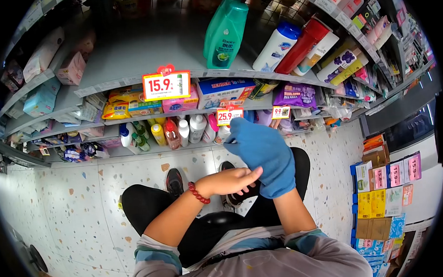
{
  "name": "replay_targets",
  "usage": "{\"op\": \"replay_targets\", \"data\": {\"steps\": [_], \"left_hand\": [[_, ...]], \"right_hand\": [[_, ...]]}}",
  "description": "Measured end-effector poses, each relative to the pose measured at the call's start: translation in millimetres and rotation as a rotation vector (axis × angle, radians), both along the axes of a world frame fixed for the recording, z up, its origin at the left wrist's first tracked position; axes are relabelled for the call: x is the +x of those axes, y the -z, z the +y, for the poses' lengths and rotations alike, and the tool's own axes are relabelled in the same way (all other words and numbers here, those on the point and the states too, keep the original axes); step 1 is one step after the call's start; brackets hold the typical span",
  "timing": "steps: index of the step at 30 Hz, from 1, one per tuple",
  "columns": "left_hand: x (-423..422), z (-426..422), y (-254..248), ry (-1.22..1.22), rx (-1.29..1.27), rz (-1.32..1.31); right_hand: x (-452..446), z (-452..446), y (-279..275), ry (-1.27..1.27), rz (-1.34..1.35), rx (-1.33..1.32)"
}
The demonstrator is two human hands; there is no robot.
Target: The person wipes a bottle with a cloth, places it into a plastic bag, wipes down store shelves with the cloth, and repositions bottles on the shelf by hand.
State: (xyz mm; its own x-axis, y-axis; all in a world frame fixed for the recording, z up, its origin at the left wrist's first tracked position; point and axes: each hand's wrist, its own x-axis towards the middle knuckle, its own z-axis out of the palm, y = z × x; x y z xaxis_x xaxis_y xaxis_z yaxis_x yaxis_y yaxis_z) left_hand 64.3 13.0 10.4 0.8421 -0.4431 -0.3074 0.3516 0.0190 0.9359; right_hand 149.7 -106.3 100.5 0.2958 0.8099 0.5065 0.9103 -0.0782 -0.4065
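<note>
A blue cloth [268,159] covers my right hand [261,152] like a mitt, down to the wrist. The fingers inside it are hidden, so their pose does not show. My left hand [230,181], with a red bead bracelet [198,193] at its wrist, reaches across from the left. Its thumb lies on the lower left edge of the cloth and its fingers are bent beneath, pinching it near the cuff. Both hands are above my bent knees, in front of the lower shelf.
The upper shelf [145,58] holds green shampoo bottles [226,38], a white bottle with blue cap [277,46] and a red bottle [303,45]. Lower down are packets and several bottles behind price tags [166,85]. Stacked boxes [380,201] stand at right on the speckled floor [70,202].
</note>
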Motion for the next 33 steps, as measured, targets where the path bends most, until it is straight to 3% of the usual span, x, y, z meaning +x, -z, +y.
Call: {"op": "replay_targets", "data": {"steps": [4, 6, 7, 8, 10, 12, 14, 16, 20, 23, 24, 26, 28, 31, 33], "left_hand": [[7.7, 0.6, 5.0, -0.137, -0.455, 0.142], [8.8, 1.9, -3.9, -0.199, -0.778, 0.126], [8.8, 3.1, -5.1, -0.240, -0.901, 0.153], [7.9, 4.9, -9.8, -0.269, -0.994, 0.155], [4.1, 2.7, -11.5, -0.379, -1.058, 0.192], [2.1, 1.5, -5.8, -0.429, -1.009, 0.185], [0.0, 4.6, -3.2, -0.473, -1.023, 0.240], [-0.5, 10.9, -2.9, -0.508, -0.960, 0.275], [3.1, 9.9, -0.9, -0.529, -0.980, 0.189], [-1.8, 12.0, -18.7, -0.431, -0.973, 0.086], [-2.1, 13.0, -19.3, -0.394, -0.849, 0.025], [-2.1, 10.9, -17.5, -0.360, -0.742, -0.024], [-2.5, 8.9, -14.8, -0.318, -0.343, -0.222], [-4.9, 2.3, -9.5, -0.384, -0.320, -0.311], [-2.2, 2.0, -2.8, -0.446, -0.199, -0.475]], "right_hand": [[-2.0, -3.3, -8.6, 0.089, 0.063, 0.031], [-6.3, -4.6, -11.6, 0.223, -0.060, -0.138], [-0.8, 4.9, -20.2, 0.131, -0.234, -0.226], [-5.1, 9.6, -30.5, 0.132, -0.245, -0.212], [-16.0, 15.3, -43.0, 0.134, -0.483, -0.537], [-22.8, 13.6, -31.3, 0.306, -0.513, -0.469], [-23.1, 3.9, -24.9, 0.081, -0.934, -0.612], [-21.5, -3.4, -7.8, 0.015, -0.761, -0.589], [-12.2, -28.6, 50.6, -0.102, 0.031, -0.387], [-12.7, -46.4, 96.5, -0.155, 0.386, -0.312], [-11.4, -48.4, 108.0, -0.171, 0.470, -0.289], [-12.8, -52.9, 130.5, -0.182, 0.584, -0.240], [-10.8, -51.5, 142.1, -0.169, 0.628, -0.194], [1.2, -34.6, 124.4, 0.030, 0.492, -0.220], [4.4, -32.8, 110.6, 0.051, 0.552, -0.178]]}}
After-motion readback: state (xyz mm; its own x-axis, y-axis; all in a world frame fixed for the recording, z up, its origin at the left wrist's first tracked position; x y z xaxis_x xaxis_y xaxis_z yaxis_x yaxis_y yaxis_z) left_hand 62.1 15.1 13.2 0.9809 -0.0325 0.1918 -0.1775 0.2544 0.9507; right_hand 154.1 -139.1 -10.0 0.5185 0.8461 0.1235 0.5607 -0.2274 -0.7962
